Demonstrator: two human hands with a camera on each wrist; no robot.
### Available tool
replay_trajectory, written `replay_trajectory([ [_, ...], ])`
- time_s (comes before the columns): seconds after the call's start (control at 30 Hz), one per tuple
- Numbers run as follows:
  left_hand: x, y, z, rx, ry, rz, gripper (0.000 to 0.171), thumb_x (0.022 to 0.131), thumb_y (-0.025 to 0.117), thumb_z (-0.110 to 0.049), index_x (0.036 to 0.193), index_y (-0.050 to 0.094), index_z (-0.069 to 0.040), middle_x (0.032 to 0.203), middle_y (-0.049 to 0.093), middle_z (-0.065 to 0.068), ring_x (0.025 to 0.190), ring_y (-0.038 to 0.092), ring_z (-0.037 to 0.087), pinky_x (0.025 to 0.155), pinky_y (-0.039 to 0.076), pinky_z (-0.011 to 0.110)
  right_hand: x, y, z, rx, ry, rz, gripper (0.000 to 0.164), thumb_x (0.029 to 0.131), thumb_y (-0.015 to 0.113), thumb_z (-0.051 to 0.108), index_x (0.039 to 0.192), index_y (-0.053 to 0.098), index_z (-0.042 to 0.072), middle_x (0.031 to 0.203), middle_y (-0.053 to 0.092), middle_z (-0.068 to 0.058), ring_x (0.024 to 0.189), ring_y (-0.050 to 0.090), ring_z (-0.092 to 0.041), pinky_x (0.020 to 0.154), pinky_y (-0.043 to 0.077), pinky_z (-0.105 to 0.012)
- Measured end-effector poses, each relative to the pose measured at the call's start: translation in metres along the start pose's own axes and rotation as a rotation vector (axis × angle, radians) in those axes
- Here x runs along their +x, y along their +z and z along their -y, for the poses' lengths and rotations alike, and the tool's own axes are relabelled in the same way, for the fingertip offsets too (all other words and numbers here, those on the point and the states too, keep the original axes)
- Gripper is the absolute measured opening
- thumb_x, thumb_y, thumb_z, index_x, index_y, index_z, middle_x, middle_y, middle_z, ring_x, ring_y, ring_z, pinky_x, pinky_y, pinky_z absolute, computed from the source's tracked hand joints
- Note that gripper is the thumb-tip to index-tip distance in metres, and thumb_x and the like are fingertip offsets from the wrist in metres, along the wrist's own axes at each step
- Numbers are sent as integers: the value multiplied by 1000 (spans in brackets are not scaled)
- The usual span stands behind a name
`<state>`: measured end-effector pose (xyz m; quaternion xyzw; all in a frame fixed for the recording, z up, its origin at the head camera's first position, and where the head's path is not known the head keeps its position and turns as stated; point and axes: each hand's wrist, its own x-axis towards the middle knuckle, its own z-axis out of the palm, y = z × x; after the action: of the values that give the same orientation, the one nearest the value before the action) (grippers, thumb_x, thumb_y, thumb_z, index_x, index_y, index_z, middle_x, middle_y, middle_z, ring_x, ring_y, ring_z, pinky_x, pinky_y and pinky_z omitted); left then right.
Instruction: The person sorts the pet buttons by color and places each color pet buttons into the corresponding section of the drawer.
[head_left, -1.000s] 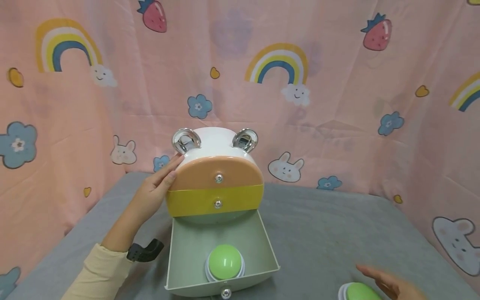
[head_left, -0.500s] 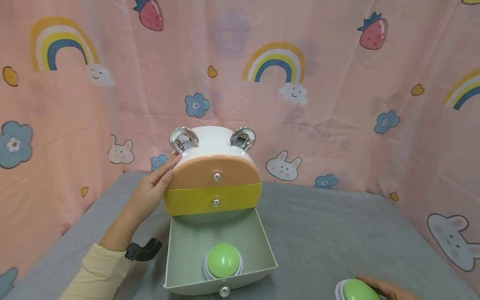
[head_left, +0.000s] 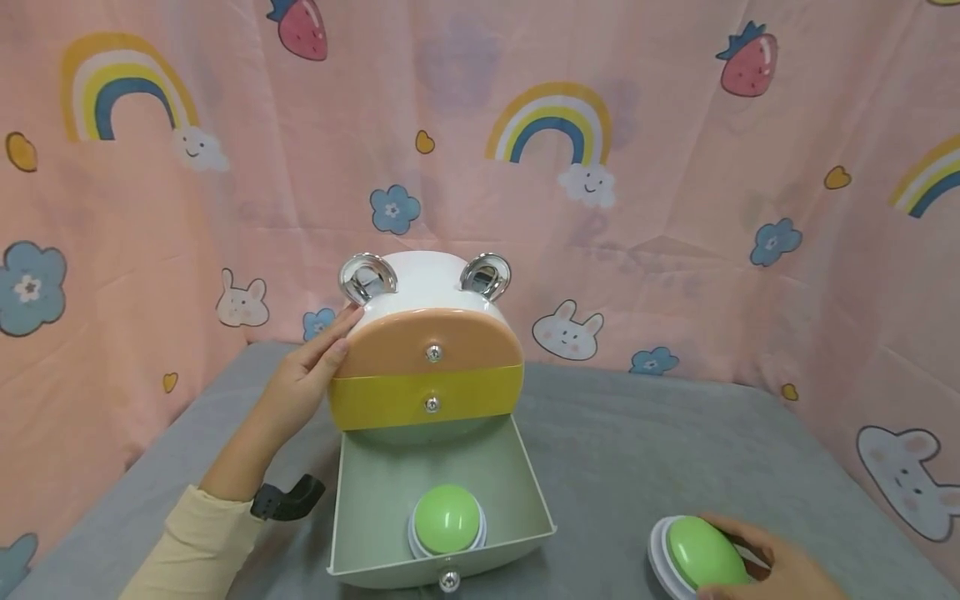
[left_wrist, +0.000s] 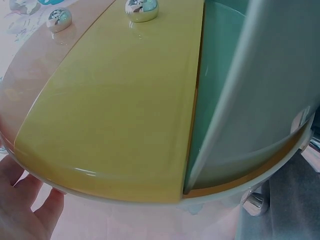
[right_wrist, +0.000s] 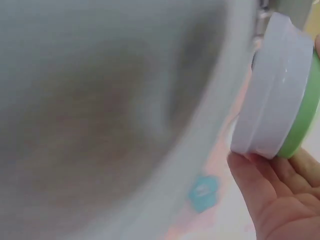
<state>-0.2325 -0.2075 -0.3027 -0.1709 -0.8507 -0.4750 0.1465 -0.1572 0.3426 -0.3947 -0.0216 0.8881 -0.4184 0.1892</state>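
Note:
A small round chest with silver ears (head_left: 367,279) has three stacked drawers: an orange drawer (head_left: 397,342) and a yellow drawer (head_left: 390,400), both closed, and a pale green drawer (head_left: 375,487) pulled out. Inside that lowest drawer lies a round white object with a green dome (head_left: 447,518). My left hand (head_left: 300,379) rests against the chest's left side, fingers fairly straight; its fingertips touch the rim in the left wrist view. To the right, my right hand (head_left: 772,567) grips a second green-domed white disc (head_left: 701,552), tilted, with fingers and thumb around its edge.
A grey cloth (head_left: 637,450) covers the table beneath the chest. Behind and at both sides hangs a pink printed curtain (head_left: 675,292). A large blurred pale rim (right_wrist: 215,100) fills much of the right wrist view.
My right hand has come down around the second green-domed disc, taken hold of it and brought it slightly up and left. My left hand has stayed on the chest.

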Motion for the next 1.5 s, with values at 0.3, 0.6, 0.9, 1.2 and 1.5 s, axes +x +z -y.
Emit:
replay_trajectory([
  [0.3,0,2,1,-17,9,-1,47,108,39,-36,154,35,-35,165,23,-9,156,16,24,122,23,60,1,26,91,-199,-233,-207,77,76,85,40,143,53,21,145,54,-12,126,60,-29,87,58,-21],
  [0.6,1,1,3,-14,22,-9,47,108,39,-35,154,36,-34,165,23,-8,156,16,23,123,22,59,20,52,149,-215,-467,-267,77,65,91,46,132,64,20,132,65,-1,120,62,-16,97,55,-24],
  [0.9,1,-1,2,-11,18,-7,46,108,39,-35,154,36,-35,166,23,-8,156,17,24,122,22,60,43,77,191,-286,-546,-199,80,63,93,41,132,64,12,133,65,-5,119,63,-28,95,57,-46],
  [1.2,2,1,2,-15,24,-9,46,108,39,-34,154,36,-33,165,24,-7,155,18,24,123,22,59,65,95,208,-385,-532,-169,79,64,93,28,133,63,5,133,64,-11,118,61,-30,96,56,-46],
  [1.5,1,1,3,-16,39,-8,46,108,39,-33,155,36,-32,165,24,-6,155,18,25,123,22,59,73,113,219,-530,-547,-145,83,62,93,23,135,59,-1,136,60,-16,121,59,-33,100,53,-51],
])
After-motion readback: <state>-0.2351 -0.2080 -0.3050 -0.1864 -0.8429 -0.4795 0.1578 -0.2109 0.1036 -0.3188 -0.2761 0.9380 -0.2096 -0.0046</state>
